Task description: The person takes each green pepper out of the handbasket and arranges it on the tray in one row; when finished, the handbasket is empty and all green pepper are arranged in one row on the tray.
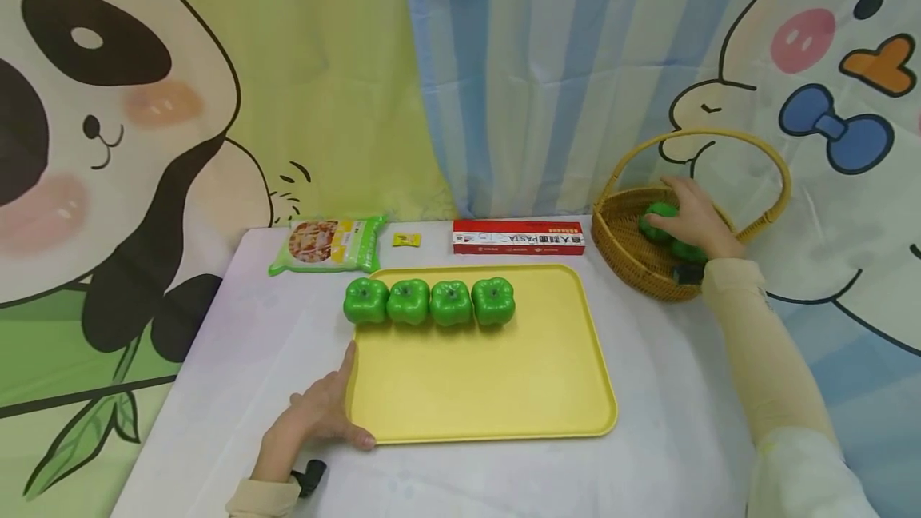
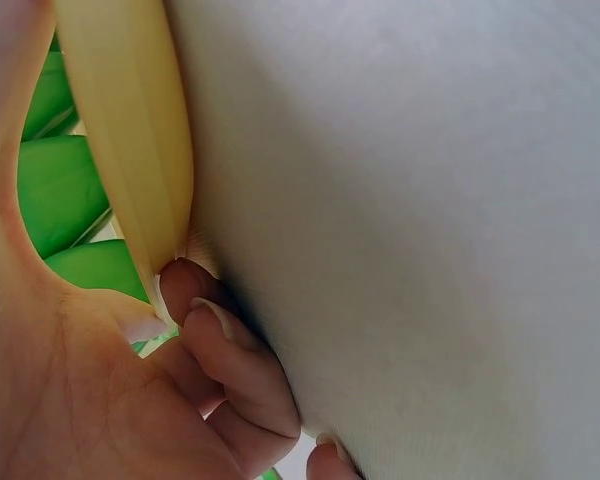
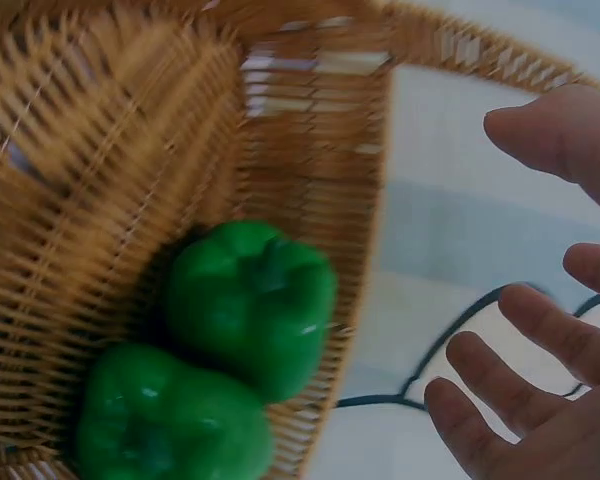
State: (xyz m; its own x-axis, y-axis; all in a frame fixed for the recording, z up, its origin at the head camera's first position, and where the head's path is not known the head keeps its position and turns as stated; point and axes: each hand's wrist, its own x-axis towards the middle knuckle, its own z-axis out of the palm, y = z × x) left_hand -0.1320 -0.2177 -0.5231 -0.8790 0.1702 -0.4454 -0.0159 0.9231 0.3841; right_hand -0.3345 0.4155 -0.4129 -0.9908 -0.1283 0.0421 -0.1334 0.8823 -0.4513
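My left hand (image 1: 321, 408) is at the left edge of a yellow tray (image 1: 489, 390), thumb by the near corner and index finger farther up the side. In the left wrist view, its fingertips touch the tray's outer wall (image 2: 145, 130). A row of several green bell peppers (image 1: 451, 303) runs along the tray's far side, the leftmost overhanging the edge. My right hand (image 1: 696, 218) reaches over a wicker basket (image 1: 622, 258) at the far right. Its fingers (image 3: 540, 330) are spread apart with nothing between them. Two green bell peppers (image 3: 250, 310) lie inside the basket.
Behind the tray lie a green food packet (image 1: 324, 245), a small yellow packet (image 1: 406, 240) and a red and white pasta box (image 1: 518, 237). The basket's tall handle (image 1: 701, 133) arches over it. A printed curtain (image 1: 345, 102) hangs along the table's far edge.
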